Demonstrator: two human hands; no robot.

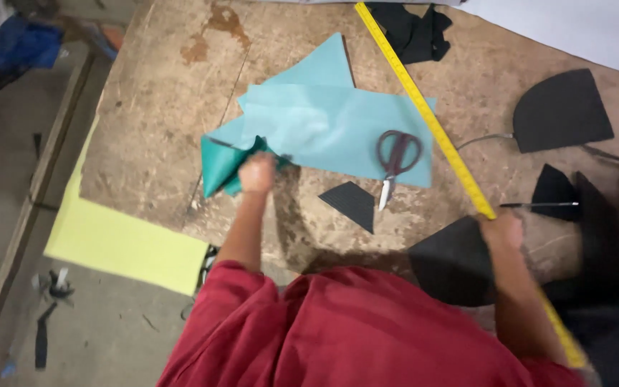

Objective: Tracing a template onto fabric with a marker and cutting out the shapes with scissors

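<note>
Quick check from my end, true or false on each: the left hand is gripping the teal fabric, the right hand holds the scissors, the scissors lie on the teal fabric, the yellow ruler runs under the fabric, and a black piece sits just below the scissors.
1. The left hand grips the teal fabric. True: it bunches the fabric's lower left corner.
2. The right hand holds the scissors. False: it holds the yellow ruler; the scissors lie untouched.
3. The scissors lie on the teal fabric. True, with the blade tips past its lower edge.
4. The yellow ruler runs under the fabric. False: it lies across the top of the fabric's right edge.
5. A black piece sits just below the scissors. True: a small triangular one on the table.
</note>
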